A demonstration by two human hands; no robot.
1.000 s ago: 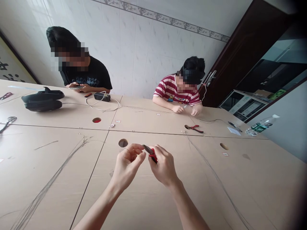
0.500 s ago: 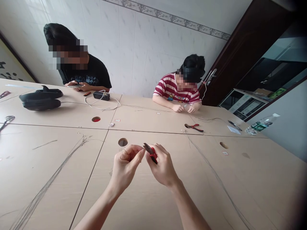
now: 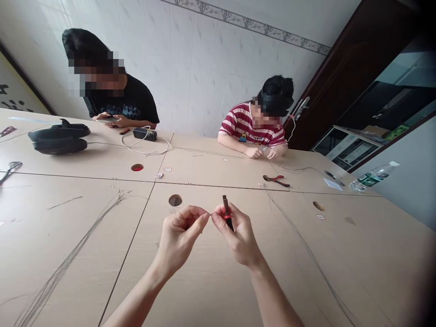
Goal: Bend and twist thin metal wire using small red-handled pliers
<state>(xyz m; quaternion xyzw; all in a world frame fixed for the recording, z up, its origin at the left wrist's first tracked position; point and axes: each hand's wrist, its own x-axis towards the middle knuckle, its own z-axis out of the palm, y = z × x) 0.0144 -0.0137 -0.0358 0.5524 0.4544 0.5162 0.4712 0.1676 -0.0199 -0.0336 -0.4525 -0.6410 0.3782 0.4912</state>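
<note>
My left hand (image 3: 180, 236) hovers over the wooden table (image 3: 211, 281) with thumb and forefinger pinched on something too small to make out, perhaps a thin wire. My right hand (image 3: 238, 236) is closed around small pliers with red handles (image 3: 226, 212), jaws pointing up. Its fingertips meet those of the left hand.
Long thin wires (image 3: 68, 263) lie across the table at left and more wires (image 3: 306, 254) at right. Cable holes (image 3: 175, 200) dot the tabletop. Two people sit opposite; one in a striped shirt (image 3: 252, 129) works with both hands. Another pair of red pliers (image 3: 276, 180), a water bottle (image 3: 373, 178) and a black headset (image 3: 57, 138) lie farther off.
My right hand turned the pliers from pointing left to pointing upright and shifted slightly right. The left hand's pinch stays close to it.
</note>
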